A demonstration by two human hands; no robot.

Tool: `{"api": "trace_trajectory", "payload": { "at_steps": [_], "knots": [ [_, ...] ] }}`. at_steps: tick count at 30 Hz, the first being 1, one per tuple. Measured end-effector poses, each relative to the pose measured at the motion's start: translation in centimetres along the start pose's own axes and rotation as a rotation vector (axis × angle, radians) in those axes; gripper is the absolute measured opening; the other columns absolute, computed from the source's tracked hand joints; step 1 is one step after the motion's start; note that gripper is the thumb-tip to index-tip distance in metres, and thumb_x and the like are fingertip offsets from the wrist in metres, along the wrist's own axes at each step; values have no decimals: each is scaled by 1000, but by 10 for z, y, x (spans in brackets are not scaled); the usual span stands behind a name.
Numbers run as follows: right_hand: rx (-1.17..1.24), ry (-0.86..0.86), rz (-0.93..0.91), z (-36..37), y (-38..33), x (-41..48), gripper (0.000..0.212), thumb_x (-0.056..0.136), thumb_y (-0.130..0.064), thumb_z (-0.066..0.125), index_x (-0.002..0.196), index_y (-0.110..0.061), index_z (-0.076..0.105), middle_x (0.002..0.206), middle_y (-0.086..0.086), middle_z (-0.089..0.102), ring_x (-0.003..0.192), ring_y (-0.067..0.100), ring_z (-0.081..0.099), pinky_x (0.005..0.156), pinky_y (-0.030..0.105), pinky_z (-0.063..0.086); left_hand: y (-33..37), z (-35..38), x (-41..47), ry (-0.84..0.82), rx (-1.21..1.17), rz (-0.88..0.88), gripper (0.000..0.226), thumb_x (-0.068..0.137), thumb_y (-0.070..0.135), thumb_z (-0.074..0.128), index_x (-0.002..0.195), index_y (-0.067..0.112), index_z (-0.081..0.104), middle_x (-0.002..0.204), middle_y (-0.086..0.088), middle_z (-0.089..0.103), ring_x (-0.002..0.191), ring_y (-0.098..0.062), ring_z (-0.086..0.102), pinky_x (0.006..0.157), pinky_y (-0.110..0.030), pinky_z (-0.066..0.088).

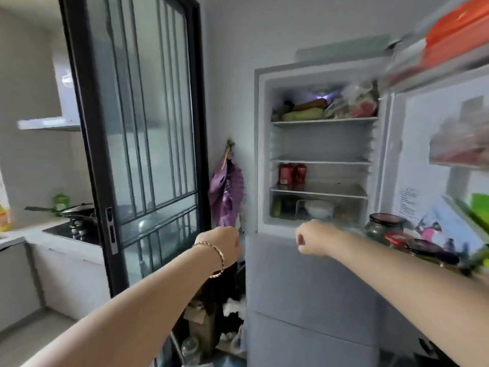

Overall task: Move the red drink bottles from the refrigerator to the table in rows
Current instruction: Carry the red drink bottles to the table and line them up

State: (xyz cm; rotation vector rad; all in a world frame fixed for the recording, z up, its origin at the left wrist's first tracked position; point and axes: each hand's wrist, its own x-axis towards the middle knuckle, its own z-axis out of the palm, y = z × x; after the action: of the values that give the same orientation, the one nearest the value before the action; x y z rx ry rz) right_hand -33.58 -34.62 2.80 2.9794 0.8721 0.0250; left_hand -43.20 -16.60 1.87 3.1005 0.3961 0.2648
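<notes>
Facing the refrigerator [304, 287], grey, upper compartment wide open. Its door [423, 133] is swung out to my right, with blurred packets in the upper racks. Left of it is a dark-framed sliding glass door [148, 128]. Further left I see a hob [76, 231] with a dark pan [79, 211] on it.

A purple fan-like thing [227, 192] hangs on the wall between the glass door and the fridge.

Inside the compartment:
- Top shelf [325, 120]: vegetables and bagged food, blurred.
- Third shelf down [330, 188]: the red drink bottles [292, 174]. I count two, upright, side by side and touching, at the far left end.
- Under that shelf: a white bowl [318, 207] and something green at the left. I can't tell what it is.

Dark-lidded jars [385, 225] sit in the lower door rack.

Both arms reach forward, well below the bottle shelf and apart from it. The left hand [222, 243] is in front of the gap beside the fridge, with its fingers clenched under and gripping nothing. The right hand [315, 238] is in front of the compartment's bottom edge, a loose fist with the thumb tip showing, also gripping nothing. A thin gold bracelet [214, 256] is on the left wrist.
</notes>
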Motion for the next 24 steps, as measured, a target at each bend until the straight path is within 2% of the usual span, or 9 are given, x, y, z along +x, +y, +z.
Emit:
{"api": "trace_trajectory", "payload": {
  "at_steps": [2,4,6,10,14,18,21,24],
  "knots": [
    [23,25,76,-14,10,31,26,87,-12,48,103,-8,68,97,9,64,82,29,57,61,24,41,-2,-5,49,40,-34,66,25,94,25,37,103,18,59,112,-2,63,103,-25,59,82,-30,46],
    [14,58,146,-27,21,60,26,87,-11,46,103,-9,66,102,9,64,88,30,61,67,26,43,1,-8,96,74,-46,130,21,92,24,38,96,19,58,109,-2,64,98,-25,61,79,-30,46],
    [1,77,196,-36,34,87,25,89,-12,45,105,-11,63,108,9,64,95,30,62,72,29,44,8,-11,138,81,-36,168,23,93,23,37,102,17,58,111,-3,64,101,-26,61,81,-32,47],
    [-11,118,260,-43,56,141,14,89,-12,44,91,-13,59,97,9,60,88,29,57,71,29,42,20,-8,213,89,-5,238,28,95,21,35,110,15,57,115,-4,63,104,-27,60,87,-36,50],
    [41,157,304,-29,83,207,26,88,-13,43,103,-9,65,106,9,67,94,29,62,75,31,48,30,12,283,132,-39,243,28,95,21,33,112,16,55,111,-6,63,99,-29,61,80,-34,46],
    [101,167,300,-8,125,292,26,90,-15,48,108,-9,66,117,8,59,104,28,59,89,37,51,48,48,369,169,-156,242,24,93,21,36,105,15,56,108,-3,63,95,-27,61,79,-33,47],
    [204,186,284,8,162,362,30,91,-22,55,119,-11,61,125,7,52,109,26,55,93,36,47,72,75,438,176,-276,241,21,92,18,42,104,12,57,111,-6,57,98,-26,56,83,-36,49],
    [369,206,260,17,194,431,36,92,-22,58,124,-8,58,127,10,54,112,27,56,92,31,45,94,96,499,165,-288,238,24,93,18,43,112,11,56,117,-6,51,105,-26,53,92,-37,47]
  ]
}}
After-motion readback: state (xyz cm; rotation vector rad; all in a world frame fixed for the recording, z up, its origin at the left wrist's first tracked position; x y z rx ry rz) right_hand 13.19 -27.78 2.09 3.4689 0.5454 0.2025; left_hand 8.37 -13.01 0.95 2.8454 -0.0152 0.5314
